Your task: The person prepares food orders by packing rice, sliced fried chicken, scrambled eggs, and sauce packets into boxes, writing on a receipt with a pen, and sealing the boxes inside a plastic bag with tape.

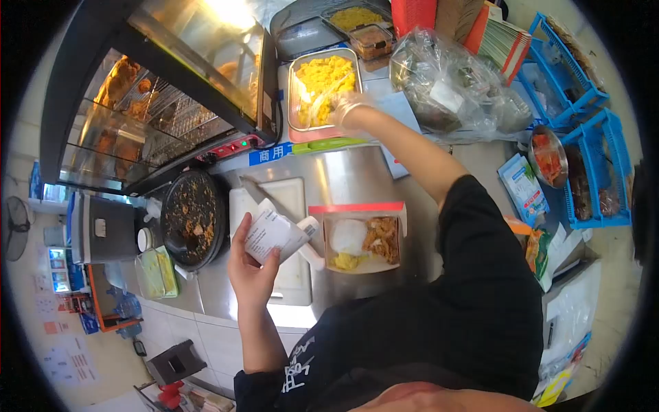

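Stainless steel counter (343, 175) is stretching across the middle of the view, with a glass-sided warming cabinet (171, 110) standing at its upper left and glowing with yellow light. Blue baskets (597, 168) are sitting at the far right, and a clear plastic bag (453, 89) is bulging near the top.

An open meal box (364, 264) is resting on the counter, just beside the white cutting board (278, 285) and in front of the person's torso. Its red edge is running along the side farther from the body. Inside, smooth white rice (348, 235) is filling the upper left, browned, rough-crusted pieces (382, 240) are lying along the right, and a small heap of yellow food (345, 260) is sitting at the lower left.

The left hand (257, 264) is holding a white printed paper packet (274, 235) over the cutting board, the thumb pressing its near face and the fingers closing narrowly behind it. A knife (255, 188) is lying slantwise on the board, partly hidden by the packet.

The right hand (349, 113) is reaching to the near right part of a metal tray (291, 89), which is holding bright yellow, lumpy food (329, 72). Something pale and translucent is covering this hand; its fingers are blurring into the food, so how wide they are spreading cannot be told. Left of the board, a round dark pan (195, 220) is holding brown crumbly bits.
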`<state>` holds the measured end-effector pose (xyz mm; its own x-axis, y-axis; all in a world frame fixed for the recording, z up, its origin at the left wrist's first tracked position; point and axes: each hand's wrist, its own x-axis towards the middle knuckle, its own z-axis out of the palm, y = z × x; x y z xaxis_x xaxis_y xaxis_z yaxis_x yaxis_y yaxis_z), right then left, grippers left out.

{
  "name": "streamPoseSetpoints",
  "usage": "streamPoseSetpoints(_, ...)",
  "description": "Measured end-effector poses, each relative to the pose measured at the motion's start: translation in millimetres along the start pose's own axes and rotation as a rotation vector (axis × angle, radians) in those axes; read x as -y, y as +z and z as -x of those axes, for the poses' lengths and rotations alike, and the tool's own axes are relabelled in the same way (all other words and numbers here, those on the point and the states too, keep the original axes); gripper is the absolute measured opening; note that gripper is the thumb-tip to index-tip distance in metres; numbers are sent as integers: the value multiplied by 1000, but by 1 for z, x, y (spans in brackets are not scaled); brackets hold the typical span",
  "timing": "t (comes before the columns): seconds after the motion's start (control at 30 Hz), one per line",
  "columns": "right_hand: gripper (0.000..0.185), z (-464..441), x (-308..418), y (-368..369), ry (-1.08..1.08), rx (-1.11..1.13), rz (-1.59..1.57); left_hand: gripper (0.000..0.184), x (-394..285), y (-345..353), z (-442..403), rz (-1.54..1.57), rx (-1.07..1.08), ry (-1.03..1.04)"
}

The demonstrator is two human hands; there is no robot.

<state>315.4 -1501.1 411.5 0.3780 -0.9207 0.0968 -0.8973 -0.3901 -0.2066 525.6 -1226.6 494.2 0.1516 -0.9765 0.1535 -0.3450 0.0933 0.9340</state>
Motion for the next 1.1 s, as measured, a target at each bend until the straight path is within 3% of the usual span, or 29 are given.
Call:
streamPoseSetpoints(0.03,41,-5,-7,-4,-59,-59,150,66,-3,5,-4,49,-2,-24)
streamPoseSetpoints(0.1,26,-39,-94,8,-46,-278,186,76,0,12,-18,57,-2,-33)
streamPoseSetpoints(0.13,17,1,-103,-37,68,-494,173,80,0,19,-25,131,36,6)
streamPoseSetpoints(0.2,15,30,-200,-56,-39,-393,-227,87,3,30,-36,194,73,88)
streamPoseSetpoints(0.23,19,17,-240,-63,382,-59,122,90,6,35,-41,185,72,133)
streamPoseSetpoints(0.27,23,17,-265,-71,442,456,561,91,11,38,-46,199,117,111)
streamPoseSetpoints(0.3,27,22,-355,-34,430,251,547,92,14,41,-49,222,165,93)
streamPoseSetpoints(0.37,33,63,-275,-76,391,350,567,93,4,50,-54,279,153,50)
streamPoseSetpoints(0.4,37,64,-286,-59,504,314,581,95,0,54,-56,345,181,23)
streamPoseSetpoints(0.53,33,66,-338,-5,579,210,377,96,0,60,-57,330,195,21)
streamPoseSetpoints(0.63,35,59,-309,-32,559,306,415,96,0,56,-58,322,198,3)
streamPoseSetpoints(0.7,36,55,-278,-61,552,528,507,96,3,52,-57,274,194,17)
streamPoseSetpoints(0.83,40,81,-329,-63,546,259,404,95,7,43,-50,372,186,22)
streamPoseSetpoints(0.87,43,88,-399,-51,374,156,440,94,8,40,-46,392,184,26)
streamPoseSetpoints(0.97,44,109,-272,-130,549,216,614,91,20,26,-32,396,154,46)
streamPoseSetpoints(1.03,38,140,-237,-153,188,-87,314,88,25,13,-21,263,70,110)
streamPoseSetpoints(1.1,28,168,-164,-149,131,-266,-190,88,31,-2,-9,337,39,79)
